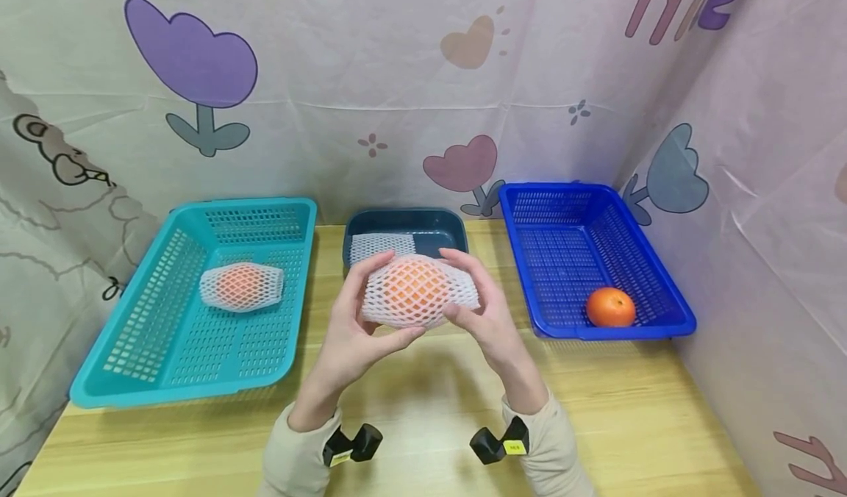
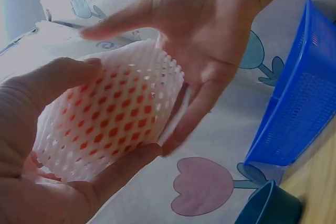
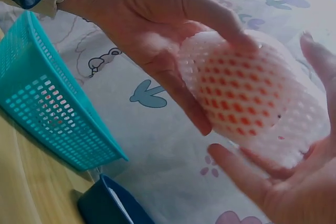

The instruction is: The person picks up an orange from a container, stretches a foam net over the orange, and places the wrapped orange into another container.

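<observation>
An orange (image 1: 415,287) in a white foam net sleeve is held up above the table, in the middle of the head view. My left hand (image 1: 357,320) grips it from the left, thumb on the near side and fingers behind. At the sleeve's right end is my right hand (image 1: 486,313), its fingers and thumb spread around that end. Both wrist views show the right thumb (image 3: 317,59) standing off the net and the fingers fairly straight. Through the mesh (image 2: 110,108) the fruit shows orange; its underside is hidden.
A teal basket (image 1: 304,262) at left holds another netted orange (image 1: 242,287). The blue basket (image 1: 662,291) at right contains a bare orange (image 1: 611,307). Between them, behind the hands, a dark blue tray (image 1: 437,221) holds white foam netting (image 1: 380,244). Printed cloth hangs behind.
</observation>
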A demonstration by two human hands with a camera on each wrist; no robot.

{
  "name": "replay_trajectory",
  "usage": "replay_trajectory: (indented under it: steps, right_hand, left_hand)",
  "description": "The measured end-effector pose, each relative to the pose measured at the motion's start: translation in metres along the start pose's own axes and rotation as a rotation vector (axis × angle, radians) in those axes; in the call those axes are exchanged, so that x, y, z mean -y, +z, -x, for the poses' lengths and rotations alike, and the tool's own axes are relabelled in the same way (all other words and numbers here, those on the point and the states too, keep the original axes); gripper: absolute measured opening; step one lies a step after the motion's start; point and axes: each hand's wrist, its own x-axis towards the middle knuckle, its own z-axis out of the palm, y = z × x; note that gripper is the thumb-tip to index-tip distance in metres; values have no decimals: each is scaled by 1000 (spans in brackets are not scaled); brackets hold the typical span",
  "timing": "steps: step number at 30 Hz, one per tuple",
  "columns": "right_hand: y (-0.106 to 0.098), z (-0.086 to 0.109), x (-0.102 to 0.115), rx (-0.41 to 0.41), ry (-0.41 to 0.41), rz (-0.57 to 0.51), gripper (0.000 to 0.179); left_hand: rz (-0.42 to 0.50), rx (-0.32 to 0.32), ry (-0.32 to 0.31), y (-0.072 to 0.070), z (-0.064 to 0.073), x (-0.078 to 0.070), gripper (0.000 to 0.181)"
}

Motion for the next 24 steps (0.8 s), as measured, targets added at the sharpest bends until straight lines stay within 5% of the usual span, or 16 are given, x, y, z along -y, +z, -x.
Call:
replay_trajectory:
  steps: [7, 16, 20, 24]
  right_hand:
    - [0, 1, 3, -1, 141, -47, 73]
    - [2, 0, 7, -1, 137, -43, 66]
    - [3, -1, 7, -8, 93, -50, 66]
    - [4, -1, 7, -29, 38, -55, 66]
  left_hand:
    - [-59, 16, 56, 0, 1, 0, 100]
    - [-188, 35, 60, 0, 1, 0, 105]
    - [-155, 51, -6, -1, 2, -1, 106]
    - [-8, 45, -127, 0, 3, -4, 92]
